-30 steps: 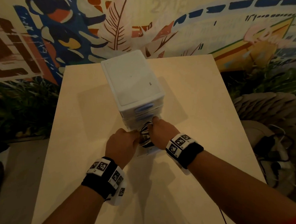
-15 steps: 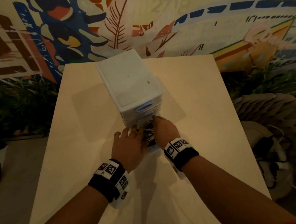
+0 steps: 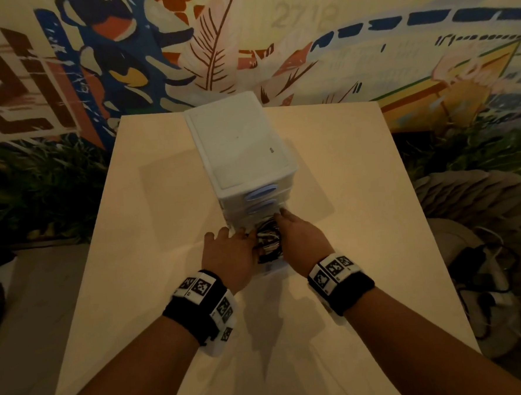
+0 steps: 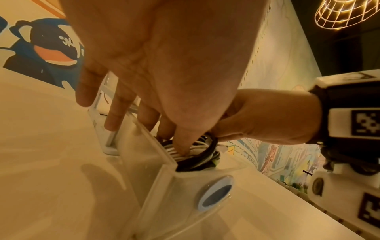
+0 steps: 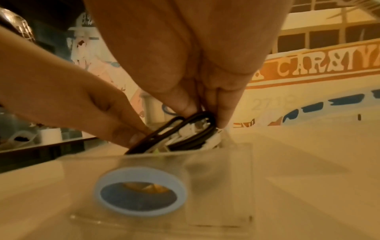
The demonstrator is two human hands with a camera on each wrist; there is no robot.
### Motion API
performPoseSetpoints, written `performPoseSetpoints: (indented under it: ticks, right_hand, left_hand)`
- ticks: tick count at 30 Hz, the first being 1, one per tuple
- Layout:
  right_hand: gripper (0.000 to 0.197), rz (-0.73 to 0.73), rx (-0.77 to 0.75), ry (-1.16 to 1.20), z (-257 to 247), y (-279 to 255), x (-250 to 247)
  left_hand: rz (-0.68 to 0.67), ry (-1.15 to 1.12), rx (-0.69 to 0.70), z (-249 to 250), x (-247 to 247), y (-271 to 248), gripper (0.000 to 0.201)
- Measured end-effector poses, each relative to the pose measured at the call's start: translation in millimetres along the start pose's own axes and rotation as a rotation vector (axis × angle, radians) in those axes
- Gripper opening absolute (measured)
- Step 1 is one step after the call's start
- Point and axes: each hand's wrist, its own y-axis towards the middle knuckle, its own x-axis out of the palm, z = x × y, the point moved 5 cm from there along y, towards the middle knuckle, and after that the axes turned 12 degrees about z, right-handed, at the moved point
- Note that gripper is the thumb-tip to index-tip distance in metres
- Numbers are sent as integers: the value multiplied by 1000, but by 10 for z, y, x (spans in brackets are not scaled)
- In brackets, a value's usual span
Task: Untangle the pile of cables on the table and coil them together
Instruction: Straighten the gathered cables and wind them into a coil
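Since a second ago the bundle of cables [image 3: 268, 242] has dropped from between two raised hands down into the pulled-out bottom drawer [image 3: 272, 268] of the white drawer unit [image 3: 241, 146], and since half a second ago little has shifted beyond the left hand [image 3: 230, 254] flattening further over the drawer's left edge. The head view alone shows the whole beige table [image 3: 361, 221] with the unit standing at its middle against the painted mural wall [image 3: 274, 37], two upper drawers pushed in with blue handles. The left wrist view adds that the left hand's fingers [image 4: 115, 116] are spread and nearly straight, its thumb pressing down on the white and black loops inside the clear drawer, so the hand is wide and grips nothing. The right wrist view shows what the others hide: the right hand [image 5: 197, 65] pinches the far side of the black coil between thumb and fingertips [image 5: 224, 113], a narrow hold on the cables. The drawer holds the coiled cables, black loops outside, white strands and a plug within; its round blue handle [image 5: 139, 191] faces the camera.
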Motion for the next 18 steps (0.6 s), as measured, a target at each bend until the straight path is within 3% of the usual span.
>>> performPoseSetpoints:
  ticks: [4,6,10,14,18]
  right_hand:
    - [61,-33,-131,-89,38,-139,195]
    - [70,-42,-165,-134,44,-226,314]
    - [70,-7,-249,-252,38,-326,431]
    - [70,-21,-200,-244,57,-335,511]
    - [68,-42,-159,-92,74,-285,433]
  left_hand:
    - [32,17,-26,23,17,4,53]
    - [29,0,-48,34,74,1,57]
    - [22,-46,-26,71,173,-49,62]
    - [17,-161,-80,82,161,-76,64]
    - [10,-103,-87,108,192,-69,73]
